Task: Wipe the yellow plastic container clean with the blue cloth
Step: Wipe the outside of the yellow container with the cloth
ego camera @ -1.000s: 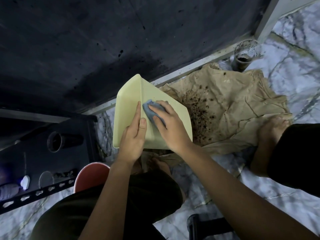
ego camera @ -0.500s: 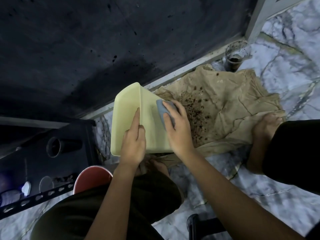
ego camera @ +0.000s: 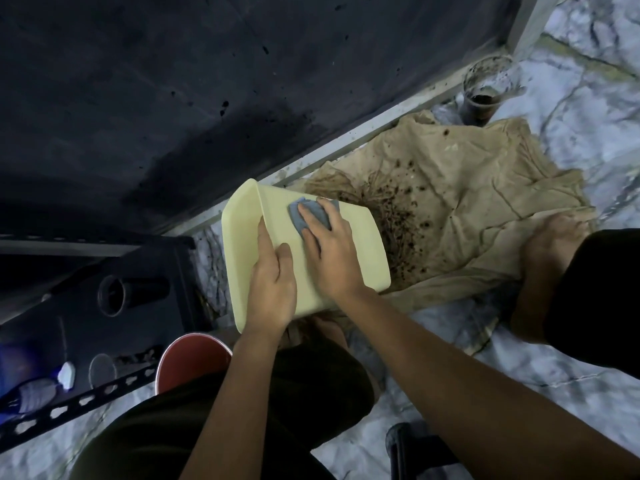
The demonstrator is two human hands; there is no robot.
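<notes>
The container (ego camera: 349,251) sits at frame centre, held off the floor above a stained brown sheet (ego camera: 467,209). The left hand (ego camera: 272,289) grips its near-left edge, thumb on the upper face and index finger stretched along the ridge; the other fingers are hidden behind. The right hand (ego camera: 332,252) lies nearly flat, fingers straight, pressing the cloth (ego camera: 308,216) against the broad upper face, near its far edge.

Risks, as I judge them: the container hangs from a single grip, so a hard push from the right hand could twist it out of the left and drop it onto the dirt-speckled sheet, soiling it again. The cloth is only pressed, not pinched, so it may slide out from under the fingers or off the far edge.

The container's long axis runs from upper left to lower right of the frame. It is tipped on its side; which end is the opening I cannot tell.
</notes>
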